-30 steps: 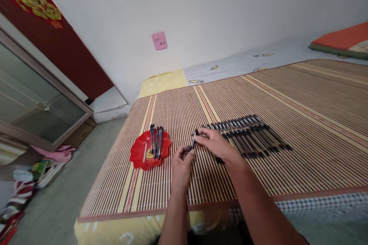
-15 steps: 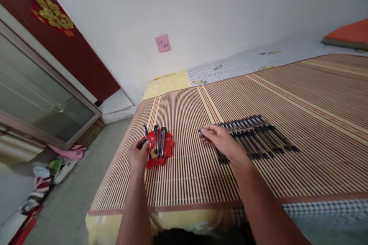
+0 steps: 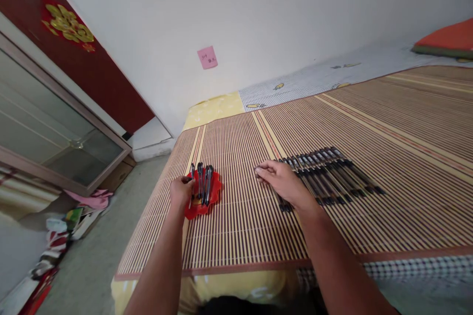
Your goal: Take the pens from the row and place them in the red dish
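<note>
On the far left, a glass door runs past the edge, so only part of it shows. Below it, a heap of things lies on the floor. It is blurry and hard to sort out.

Next comes the left hand, at the near left side of a red plate with a wavy edge. The hand covers some of the plate. Its fingers touch a black pen that points up and away. They hide the pen's middle, so I can't tell if they pinch it. At least 3 more pens lie in the plate, close together.

On the wall is 1 pink note, with writing too small to read.

The right hand is over the striped mat, its fingers curled in. I can't tell if they grip something small.

Just to its right is a long row of dark pens, side by side and slanted. The hand hides part of the row's left end, so I can't count them all.

Far right, an orange thing is cut off.
</note>
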Tool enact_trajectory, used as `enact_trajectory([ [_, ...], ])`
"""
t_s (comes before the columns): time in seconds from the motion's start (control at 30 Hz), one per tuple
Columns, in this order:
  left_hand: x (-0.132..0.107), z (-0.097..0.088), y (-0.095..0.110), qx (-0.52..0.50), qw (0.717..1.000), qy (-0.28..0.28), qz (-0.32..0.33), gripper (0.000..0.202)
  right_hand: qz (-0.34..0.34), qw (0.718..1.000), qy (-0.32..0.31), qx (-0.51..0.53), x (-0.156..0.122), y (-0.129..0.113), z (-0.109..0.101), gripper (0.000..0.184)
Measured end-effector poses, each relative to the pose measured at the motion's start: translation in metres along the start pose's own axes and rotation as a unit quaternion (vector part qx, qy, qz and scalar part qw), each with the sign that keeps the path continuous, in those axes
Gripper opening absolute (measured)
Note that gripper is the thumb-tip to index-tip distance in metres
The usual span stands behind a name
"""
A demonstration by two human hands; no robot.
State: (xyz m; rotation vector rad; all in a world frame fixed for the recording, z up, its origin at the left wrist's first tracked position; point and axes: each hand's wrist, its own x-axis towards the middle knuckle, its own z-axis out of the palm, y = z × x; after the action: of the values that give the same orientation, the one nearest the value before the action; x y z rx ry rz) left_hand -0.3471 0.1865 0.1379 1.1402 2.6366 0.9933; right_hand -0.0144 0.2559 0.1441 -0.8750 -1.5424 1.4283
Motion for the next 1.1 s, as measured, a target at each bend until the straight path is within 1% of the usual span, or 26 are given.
enact_trajectory([
  [0.1, 0.002, 0.002, 0.001, 0.027, 1.0, 0.014, 0.0, 0.022, 0.001, 1.0, 0.001, 0.002, 0.0, 0.001, 0.001, 0.023],
  [0.23, 0.006, 0.004, 0.002, 0.046, 0.998, 0.033, 0.002, 0.022, 0.011, 1.0, -0.021, 0.013, -0.001, 0.001, 0.001, 0.023],
  [0.33, 0.008, 0.007, 0.003, 0.049, 0.998, 0.039, 0.011, 0.022, 0.021, 0.999, -0.033, 0.003, -0.002, -0.001, 0.0, 0.024],
  [0.43, 0.011, 0.01, 0.005, 0.048, 0.998, 0.039, 0.017, 0.022, 0.023, 0.999, -0.026, -0.013, -0.003, -0.004, 0.0, 0.024],
  [0.57, 0.012, 0.012, 0.009, 0.053, 0.998, 0.041, 0.021, 0.02, 0.007, 1.0, -0.018, -0.002, -0.002, -0.003, 0.001, 0.023],
  [0.7, 0.009, 0.01, 0.01, 0.063, 0.997, 0.034, 0.034, 0.019, -0.001, 1.0, -0.014, 0.009, 0.0, 0.001, 0.002, 0.023],
  [0.9, 0.004, 0.006, 0.011, 0.079, 0.996, 0.023, 0.039, 0.023, -0.009, 1.0, -0.014, 0.006, 0.002, 0.006, 0.002, 0.024],
  [1.1, 0.003, 0.002, 0.014, 0.084, 0.995, 0.016, 0.042, 0.023, -0.016, 1.0, -0.012, 0.012, 0.001, 0.007, 0.002, 0.022],
])
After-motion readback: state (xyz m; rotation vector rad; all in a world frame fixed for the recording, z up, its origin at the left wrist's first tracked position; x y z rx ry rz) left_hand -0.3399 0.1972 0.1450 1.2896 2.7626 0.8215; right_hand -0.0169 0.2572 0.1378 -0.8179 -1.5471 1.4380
